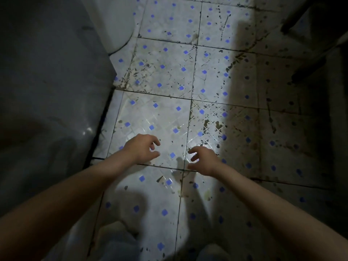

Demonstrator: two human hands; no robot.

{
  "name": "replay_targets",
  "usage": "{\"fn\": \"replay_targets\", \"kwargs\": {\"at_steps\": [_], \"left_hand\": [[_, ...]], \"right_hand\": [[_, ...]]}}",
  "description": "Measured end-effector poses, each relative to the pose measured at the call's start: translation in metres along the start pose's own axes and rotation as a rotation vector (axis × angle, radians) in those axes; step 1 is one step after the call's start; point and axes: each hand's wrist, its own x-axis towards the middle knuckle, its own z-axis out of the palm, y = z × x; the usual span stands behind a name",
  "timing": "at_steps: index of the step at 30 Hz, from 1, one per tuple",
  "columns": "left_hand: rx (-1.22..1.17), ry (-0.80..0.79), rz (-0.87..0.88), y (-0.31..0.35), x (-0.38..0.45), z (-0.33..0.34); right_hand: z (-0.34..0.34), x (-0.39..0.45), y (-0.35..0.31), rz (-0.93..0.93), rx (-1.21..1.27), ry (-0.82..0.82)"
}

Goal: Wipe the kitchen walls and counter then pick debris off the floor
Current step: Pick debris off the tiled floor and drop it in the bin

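Note:
I look down at a white tiled floor (165, 72) with small blue diamonds, lit in a bright patch. Dark specks and bits of debris (206, 123) lie scattered over it, thickest toward the right and far side. My left hand (140, 148) hovers low over the floor with curled, spread fingers and nothing in them. My right hand (202, 160) hovers beside it, a tile joint between them, fingers also apart and empty. Both forearms reach in from the bottom corners.
A dark grey cabinet or wall face (52, 91) runs along the left edge of the floor. A pale rounded object (116, 21) stands at the top left. Dark furniture legs (312, 66) sit in shadow at the top right.

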Motion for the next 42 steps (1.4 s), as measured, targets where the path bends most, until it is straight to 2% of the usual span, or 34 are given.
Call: {"fn": "replay_targets", "kwargs": {"at_steps": [8,16,26,29,35,42], "left_hand": [[0.074,-0.051,0.081,-0.037,0.046,0.042],[-0.088,0.123,-0.009,-0.06,0.065,0.051],[-0.059,0.286,-0.167,-0.06,0.088,0.051],[-0.081,0.305,-0.188,-0.062,0.093,0.053],[0.039,0.289,-0.208,-0.059,0.101,0.061],[0.017,0.292,-0.228,-0.06,0.101,0.062]], "right_hand": [[0.022,0.071,0.039,-0.055,-0.119,0.054],[0.024,0.092,0.035,-0.09,-0.153,0.133],[0.022,0.135,0.033,-0.053,-0.037,0.344],[0.022,0.145,0.026,-0.094,-0.014,0.393],[0.018,0.155,0.017,-0.14,-0.047,0.391],[0.016,0.159,0.013,-0.155,-0.098,0.376]]}}
